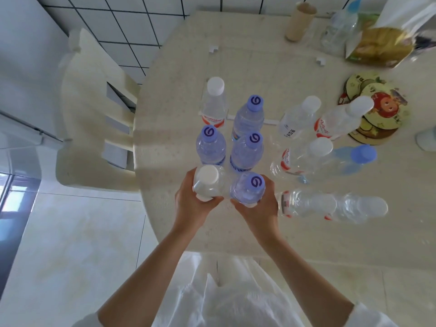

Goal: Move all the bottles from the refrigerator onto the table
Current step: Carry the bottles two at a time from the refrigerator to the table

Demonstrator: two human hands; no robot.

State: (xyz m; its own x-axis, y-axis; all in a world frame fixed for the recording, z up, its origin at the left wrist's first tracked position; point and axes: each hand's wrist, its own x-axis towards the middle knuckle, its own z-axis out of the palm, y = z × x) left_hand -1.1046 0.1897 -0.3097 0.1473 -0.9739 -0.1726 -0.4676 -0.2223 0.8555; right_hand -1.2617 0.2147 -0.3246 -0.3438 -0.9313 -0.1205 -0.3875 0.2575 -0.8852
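My left hand (192,204) is wrapped around a white-capped water bottle (207,179) at the near edge of the round beige table (184,67). Beside it, my right hand (259,206) grips a purple-capped bottle (249,186). The two held bottles touch each other. Behind them stand several more bottles, some purple-capped (249,149), some white-capped (214,100). To the right are more white-capped bottles (306,159), a blue-capped one (356,156), and a blurred clear bottle (330,206) close to my right hand. The refrigerator is not clearly in view.
A cream plastic chair (94,119) is tucked in at the table's left. At the back right are a tan cup (299,22), a spray bottle (342,27) and a snack bag (382,46). Cartoon coasters (382,100) lie at the right. White tiled floor lies below.
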